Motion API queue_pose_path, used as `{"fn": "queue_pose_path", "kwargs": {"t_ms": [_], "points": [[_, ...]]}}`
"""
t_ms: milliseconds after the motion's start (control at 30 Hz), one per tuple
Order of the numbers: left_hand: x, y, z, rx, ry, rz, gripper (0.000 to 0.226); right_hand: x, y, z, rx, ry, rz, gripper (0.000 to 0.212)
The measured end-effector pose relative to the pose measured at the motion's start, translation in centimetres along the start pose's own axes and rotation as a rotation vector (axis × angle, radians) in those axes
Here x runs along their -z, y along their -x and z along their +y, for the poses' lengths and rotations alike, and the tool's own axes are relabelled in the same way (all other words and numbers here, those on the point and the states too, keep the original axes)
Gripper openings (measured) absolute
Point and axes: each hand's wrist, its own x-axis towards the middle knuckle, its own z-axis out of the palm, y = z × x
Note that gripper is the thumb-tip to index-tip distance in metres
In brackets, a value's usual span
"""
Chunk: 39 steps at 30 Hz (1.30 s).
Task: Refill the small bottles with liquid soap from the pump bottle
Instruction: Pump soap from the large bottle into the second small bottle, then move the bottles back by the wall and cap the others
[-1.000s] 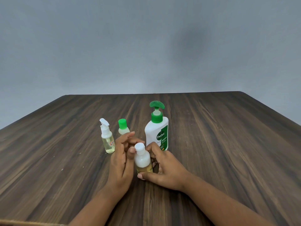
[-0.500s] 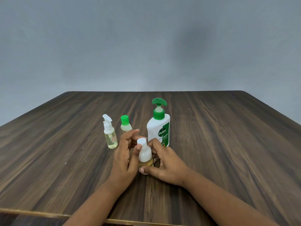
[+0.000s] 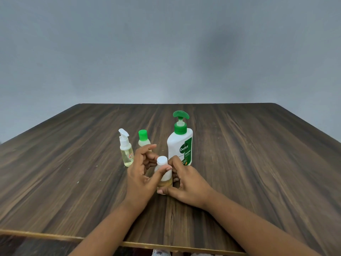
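My right hand (image 3: 187, 186) and left hand (image 3: 139, 175) both grip the white-capped bottle (image 3: 164, 175), upright on the desk (image 3: 258, 163) — left thumb across it. Just behind: pump bottle (image 3: 180, 145); leftward, spray bottle (image 3: 126, 149) and green-capped bottle (image 3: 143, 138), half hidden by my fingers (image 3: 147, 147).

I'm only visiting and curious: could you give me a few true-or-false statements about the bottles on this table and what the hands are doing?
1. The left hand and the right hand both hold the white-capped bottle. True.
2. The pump bottle has a red pump head. False: it is green.
3. The white-capped bottle's cap is off. False: the cap is on.
4. The spray bottle stands upright, left of the green-capped bottle. True.
5. The pump bottle lies on its side on the table. False: it stands upright.
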Motion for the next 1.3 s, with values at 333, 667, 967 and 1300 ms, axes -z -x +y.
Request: {"fn": "queue_pose_path", "kwargs": {"t_ms": [333, 667, 967, 1300], "points": [[-0.1, 0.2, -0.4, -0.055, -0.076, -0.012, 0.034, -0.2, 0.3, -0.5, -0.017, 0.071, -0.003, 0.052], [0.1, 0.5, -0.1, -0.007, -0.152, -0.047, 0.04, 0.1, 2.7, -1.5, -0.055, 0.35, 0.155, 0.054], [-0.6, 0.2, -0.9, 0.077, -0.446, -0.239, 0.029, 2.7, 4.7, 0.8, -0.417, 0.272, 0.508, 0.045], [-1.8, -0.6, -1.7, 0.331, -0.474, -0.244, 0.058, 3.9, 1.4, 4.8, -0.546, 0.195, 0.52, 0.045]]}}
